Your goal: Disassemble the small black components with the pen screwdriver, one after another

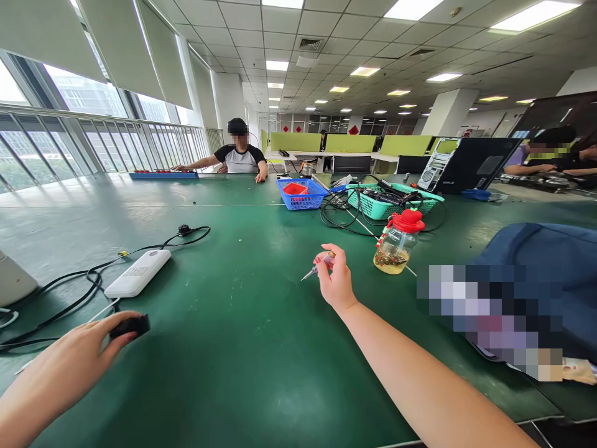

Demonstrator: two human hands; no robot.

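A small screwdriver (311, 271) is pinched between the thumb and fingertips of the right hand (336, 285), which is held raised above the green table mat (261, 348); the metal tip is pointed left and slightly down, clear of the mat. A small black part (132, 325) is gripped between the thumb and fingers of the left hand (69, 367), low at the near left of the mat; what kind of part it is cannot be told. The two hands are kept well apart.

Just beyond the left hand a white power strip (138, 272) is laid flat, with black cables (88, 280) looped beside it. At the far left edge part of a white device (13, 280) is seen. Near the right hand, to its right, a glass jar with a red lid (398, 244) is stood upright, holding yellowish liquid. A dark blue bag (541, 255) is placed at the right edge.

Farther back, a blue basket (301, 200) containing a red tray is set beside a green basket (373, 208) filled with black cords. An opened computer case (466, 165) is stood behind them. At the far side a seated person (240, 157) is seen, one hand laid on a blue tray (163, 175).
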